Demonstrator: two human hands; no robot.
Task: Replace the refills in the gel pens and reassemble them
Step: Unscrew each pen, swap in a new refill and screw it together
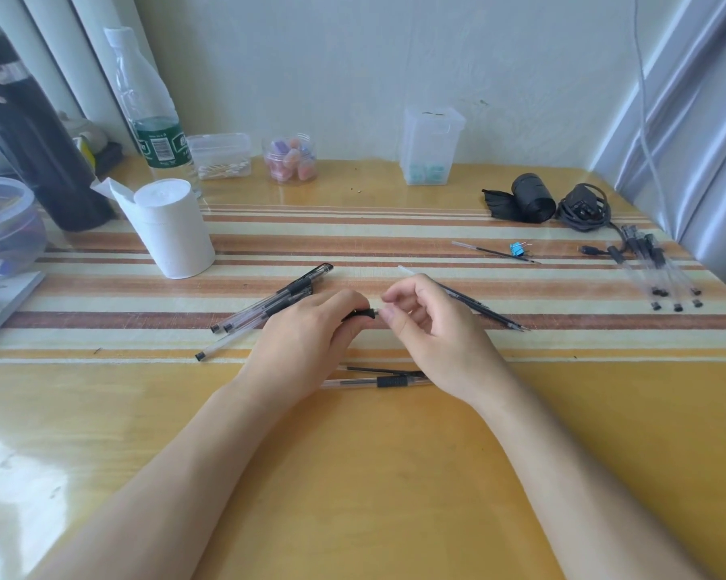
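My left hand point(311, 332) grips a gel pen point(361, 315) by its black grip, the barrel hidden under my palm. My right hand point(432, 324) pinches the clear tip end of that same pen between thumb and fingers. Three clear gel pens point(265, 309) lie side by side to the left of my left hand. Loose black refills point(491, 313) lie just behind my right hand. One more pen point(378, 382) and a thin refill lie on the table below my wrists. A single refill point(493, 252) rests farther back on the right.
A bundle of clear pens point(654, 270) lies at the far right by a black cable point(583, 207) and a black roll point(531, 197). A tissue roll point(173, 228), a bottle point(152, 106), small jars and a clear box point(430, 146) stand along the back. A dark flask point(30, 131) stands left.
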